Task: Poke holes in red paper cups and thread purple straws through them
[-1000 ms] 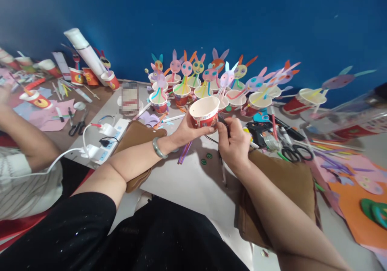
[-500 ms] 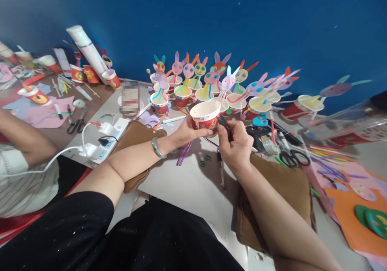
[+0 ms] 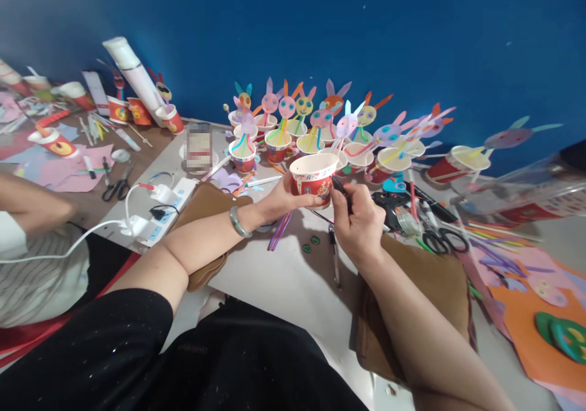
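Note:
My left hand holds a red and white paper cup upright above the table, fingers under its base. My right hand grips a small dark tool pressed against the cup's right side. Just behind the cup stand several finished paper cups with coloured paper bunny faces on straws. A green bangle is on my left wrist. Both forearms rest on brown cushions.
A black glue gun, scissors and markers lie right of my hands. A white power strip with cables sits at left. Another person's arm is at far left beside paper scraps and scissors. Orange and pink paper lies at right.
The cup and both hands have stayed nearly in place; the right hand shifted slightly against the cup's side. The other person's arm at left moved lower.

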The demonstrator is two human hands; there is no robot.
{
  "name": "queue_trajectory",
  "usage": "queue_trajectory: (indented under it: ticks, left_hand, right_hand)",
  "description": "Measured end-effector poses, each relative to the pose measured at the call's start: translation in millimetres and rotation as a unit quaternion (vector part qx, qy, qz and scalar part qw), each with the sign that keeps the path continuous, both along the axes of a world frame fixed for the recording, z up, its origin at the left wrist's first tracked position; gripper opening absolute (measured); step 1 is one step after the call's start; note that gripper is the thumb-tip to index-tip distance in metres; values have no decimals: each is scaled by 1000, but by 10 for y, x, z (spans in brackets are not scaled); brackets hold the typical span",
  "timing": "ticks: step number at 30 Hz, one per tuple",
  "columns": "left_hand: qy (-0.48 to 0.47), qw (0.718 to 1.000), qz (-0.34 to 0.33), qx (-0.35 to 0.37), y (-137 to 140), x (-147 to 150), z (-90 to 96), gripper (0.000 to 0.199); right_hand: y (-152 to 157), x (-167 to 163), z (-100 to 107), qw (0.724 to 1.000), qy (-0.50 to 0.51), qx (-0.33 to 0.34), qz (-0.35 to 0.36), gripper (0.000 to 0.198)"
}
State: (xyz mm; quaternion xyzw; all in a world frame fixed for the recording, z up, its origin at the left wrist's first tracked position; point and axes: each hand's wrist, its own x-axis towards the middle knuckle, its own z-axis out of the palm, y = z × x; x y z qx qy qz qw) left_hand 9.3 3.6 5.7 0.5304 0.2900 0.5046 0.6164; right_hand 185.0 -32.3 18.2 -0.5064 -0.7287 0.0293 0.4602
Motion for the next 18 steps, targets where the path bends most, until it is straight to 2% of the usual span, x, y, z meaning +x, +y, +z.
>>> queue_trajectory:
  ticks: [10, 18]
  left_hand:
    - [-11, 998, -49, -31, 66, -44, -43, 66]
    - [-17, 997, -74, -31, 85, -70, -63, 60]
  right_hand:
    - [-9, 45, 23, 999, -29, 41, -17, 29]
    - [11, 91, 27, 998, -47, 32, -18, 30]
